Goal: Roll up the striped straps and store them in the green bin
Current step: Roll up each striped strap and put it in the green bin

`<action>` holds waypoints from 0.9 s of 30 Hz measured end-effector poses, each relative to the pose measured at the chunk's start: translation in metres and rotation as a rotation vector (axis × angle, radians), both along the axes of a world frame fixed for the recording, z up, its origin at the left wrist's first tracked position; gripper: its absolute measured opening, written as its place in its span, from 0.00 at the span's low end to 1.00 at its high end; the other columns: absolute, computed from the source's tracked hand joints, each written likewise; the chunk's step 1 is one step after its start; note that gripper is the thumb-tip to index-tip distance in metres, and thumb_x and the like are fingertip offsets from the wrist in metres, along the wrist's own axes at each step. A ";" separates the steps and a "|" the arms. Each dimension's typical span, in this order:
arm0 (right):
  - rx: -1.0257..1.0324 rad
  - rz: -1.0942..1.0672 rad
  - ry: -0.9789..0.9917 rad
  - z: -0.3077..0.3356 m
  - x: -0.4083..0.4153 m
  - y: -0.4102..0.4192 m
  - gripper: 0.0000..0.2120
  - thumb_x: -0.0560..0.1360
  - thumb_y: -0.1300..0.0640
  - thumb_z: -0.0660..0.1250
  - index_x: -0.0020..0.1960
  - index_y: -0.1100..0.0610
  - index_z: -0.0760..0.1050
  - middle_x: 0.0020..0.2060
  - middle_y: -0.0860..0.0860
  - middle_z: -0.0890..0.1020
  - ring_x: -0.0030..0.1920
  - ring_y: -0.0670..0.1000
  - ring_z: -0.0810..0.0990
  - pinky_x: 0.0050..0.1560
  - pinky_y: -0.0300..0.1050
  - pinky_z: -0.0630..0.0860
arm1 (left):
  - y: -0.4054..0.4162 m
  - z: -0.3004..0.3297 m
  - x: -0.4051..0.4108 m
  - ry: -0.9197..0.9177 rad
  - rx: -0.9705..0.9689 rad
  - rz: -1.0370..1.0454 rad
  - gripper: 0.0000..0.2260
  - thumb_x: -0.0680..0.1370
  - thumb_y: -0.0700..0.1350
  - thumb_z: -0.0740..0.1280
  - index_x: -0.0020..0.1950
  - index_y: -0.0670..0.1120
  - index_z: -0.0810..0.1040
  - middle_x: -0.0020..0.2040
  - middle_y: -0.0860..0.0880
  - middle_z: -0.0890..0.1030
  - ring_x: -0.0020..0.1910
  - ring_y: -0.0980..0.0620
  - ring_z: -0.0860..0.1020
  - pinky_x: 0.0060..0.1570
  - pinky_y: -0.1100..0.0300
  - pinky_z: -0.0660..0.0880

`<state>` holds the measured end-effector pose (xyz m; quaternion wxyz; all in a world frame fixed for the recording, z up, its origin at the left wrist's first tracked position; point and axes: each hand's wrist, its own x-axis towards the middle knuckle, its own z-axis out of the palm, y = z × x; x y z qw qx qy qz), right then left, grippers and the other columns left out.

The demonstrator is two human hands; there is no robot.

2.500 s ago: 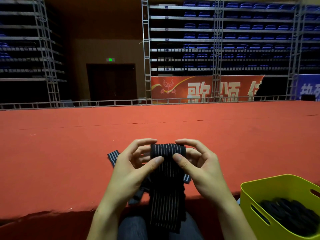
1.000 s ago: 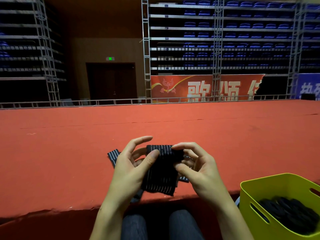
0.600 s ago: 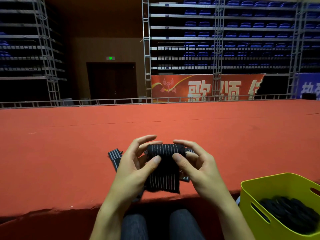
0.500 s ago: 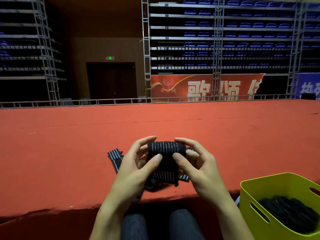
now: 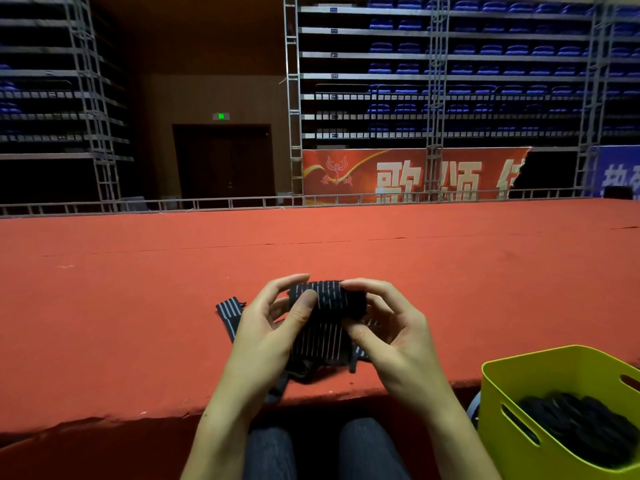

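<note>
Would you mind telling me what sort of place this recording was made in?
Most likely an indoor arena or event hall. Tiers of folded blue seats rise at the back, metal truss towers frame a red-carpeted stage, and a red banner with large characters hangs beyond it.

Far across the red stage we read large pale characters on a red banner [image 5: 412,174]: "歌" and "颂", then a third cut off by the banner's torn right edge. On the blue banner [image 5: 616,174] at far right we make out only partial characters. The green exit sign [image 5: 221,116] above the far door is too small to read.
</note>
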<state>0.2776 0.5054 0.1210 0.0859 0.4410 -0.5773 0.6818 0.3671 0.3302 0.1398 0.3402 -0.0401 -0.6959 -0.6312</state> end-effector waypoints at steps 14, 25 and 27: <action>0.074 0.081 -0.271 0.009 0.001 0.000 0.17 0.80 0.42 0.73 0.66 0.46 0.81 0.48 0.56 0.88 0.47 0.62 0.89 0.42 0.56 0.85 | -0.008 -0.002 -0.001 0.021 -0.022 -0.175 0.22 0.79 0.31 0.72 0.71 0.46 0.80 0.64 0.44 0.85 0.65 0.48 0.84 0.62 0.58 0.81; -0.005 0.059 -0.146 0.005 0.001 -0.003 0.17 0.78 0.59 0.72 0.66 0.51 0.80 0.52 0.58 0.88 0.52 0.67 0.87 0.55 0.70 0.84 | -0.003 0.003 0.006 -0.002 -0.006 -0.161 0.16 0.80 0.39 0.74 0.68 0.48 0.82 0.60 0.45 0.87 0.53 0.51 0.87 0.52 0.58 0.82; 0.013 0.051 -0.113 0.004 0.001 -0.003 0.18 0.78 0.61 0.72 0.67 0.51 0.79 0.53 0.56 0.88 0.54 0.64 0.87 0.58 0.69 0.83 | -0.001 0.004 0.008 -0.001 -0.014 -0.138 0.15 0.81 0.39 0.73 0.68 0.47 0.81 0.58 0.45 0.87 0.46 0.54 0.86 0.47 0.61 0.81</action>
